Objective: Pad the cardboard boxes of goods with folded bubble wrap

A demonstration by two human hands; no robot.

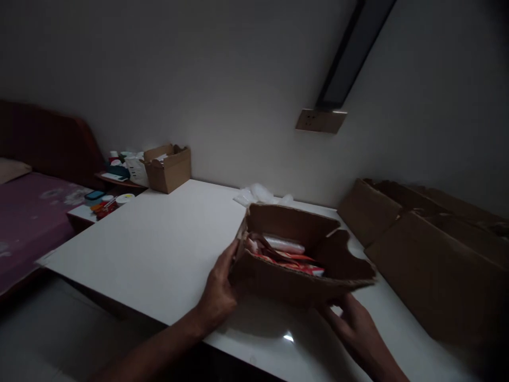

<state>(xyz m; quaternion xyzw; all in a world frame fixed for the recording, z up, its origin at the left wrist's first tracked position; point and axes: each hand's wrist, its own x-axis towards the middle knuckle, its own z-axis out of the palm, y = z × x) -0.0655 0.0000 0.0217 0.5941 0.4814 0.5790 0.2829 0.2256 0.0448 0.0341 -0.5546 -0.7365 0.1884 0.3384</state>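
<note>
A brown cardboard box (286, 284) with an open top and ragged edges is between my two hands over the white table. Inside it lie several red packets (294, 261) and a clear plastic roll or wrapped bundle (284, 244). My left hand (220, 286) grips the box's left side, its fingers partly hidden by the cardboard. At the lower right corner, my right hand (350, 318) is closed on the box from beneath, the fingertips out of sight. Whether the box's base touches the tabletop I cannot tell.
The white table (159, 249) meets the wall. Clear plastic bags (260, 194) lie at its back edge. Large cardboard boxes (433, 265) stand on the right, a smaller box (169, 170) at the far left corner. Beyond the left edge are a cluttered side table (81, 212) and a bed (35, 217).
</note>
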